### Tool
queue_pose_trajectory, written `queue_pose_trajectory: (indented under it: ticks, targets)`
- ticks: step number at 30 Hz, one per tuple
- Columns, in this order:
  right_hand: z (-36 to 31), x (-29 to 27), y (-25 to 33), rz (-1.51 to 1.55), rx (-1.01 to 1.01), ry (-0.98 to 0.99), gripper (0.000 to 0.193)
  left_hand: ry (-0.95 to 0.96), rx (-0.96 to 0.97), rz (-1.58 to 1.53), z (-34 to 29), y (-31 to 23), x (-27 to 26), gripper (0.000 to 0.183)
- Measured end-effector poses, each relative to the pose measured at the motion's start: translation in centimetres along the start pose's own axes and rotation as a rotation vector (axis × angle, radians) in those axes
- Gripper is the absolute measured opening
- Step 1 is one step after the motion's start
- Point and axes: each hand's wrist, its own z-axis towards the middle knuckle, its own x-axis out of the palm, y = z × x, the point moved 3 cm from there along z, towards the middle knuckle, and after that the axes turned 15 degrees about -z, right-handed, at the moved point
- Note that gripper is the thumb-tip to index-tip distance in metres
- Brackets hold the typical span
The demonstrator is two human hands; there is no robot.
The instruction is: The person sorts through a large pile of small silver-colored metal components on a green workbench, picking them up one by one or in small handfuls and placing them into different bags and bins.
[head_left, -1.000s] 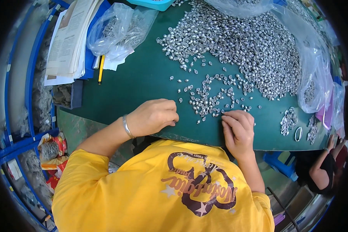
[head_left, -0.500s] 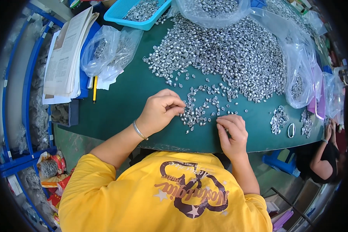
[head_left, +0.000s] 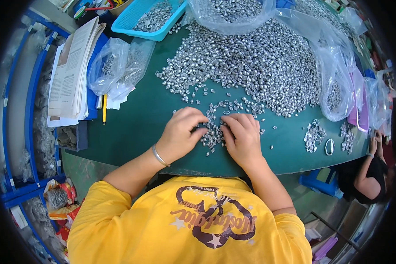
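Both my hands rest at the small loose cluster of silver teardrop-shaped metal pieces (head_left: pixel 213 137) on the green table. My left hand (head_left: pixel 179 134) is at the cluster's left side, its fingers bent and the thumb apart from the forefinger. Facing it from the right, my right hand (head_left: pixel 243 137) has curved fingers and a separate thumb against the pieces. No piece shows clearly gripped in either hand. The undersides of the fingers are hidden. Beyond them spreads a large heap of the same metal pieces (head_left: pixel 251 61).
A blue basket (head_left: pixel 152 33) of metal parts stands at the far left, near a plastic bag (head_left: pixel 119 66) and stacked papers (head_left: pixel 72 70). Clear bags (head_left: pixel 336 83) edge the heap. Linked metal pieces (head_left: pixel 314 134) and a metal ring (head_left: pixel 329 147) lie right. Another person's arm (head_left: pixel 366 171) is far right.
My right hand has moved left onto the right side of the small cluster. My left hand's thumb and forefinger, close together before, have come apart. The view has shifted slightly.
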Motion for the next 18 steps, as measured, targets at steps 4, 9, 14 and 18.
queue_pose_trajectory:
  ticks: [4,9,14,18]
  targets:
    - [0.7,1.2,-0.2,-0.052,0.041,0.071,0.009,0.06,0.025,0.11,0.0,0.8,0.7,0.018]
    - [1.4,-0.3,-2.4,-0.085,0.092,-0.026,0.008,0.019,0.06,0.133,1.0,0.9,0.1,0.016]
    - [3.2,0.6,-1.9,-0.132,-0.042,0.102,0.012,0.151,0.061,0.162,2.0,0.9,0.8,0.019]
    - [3.4,0.8,-2.1,-0.069,-0.11,0.055,0.011,0.005,0.09,0.096,2.4,0.3,1.5,0.021]
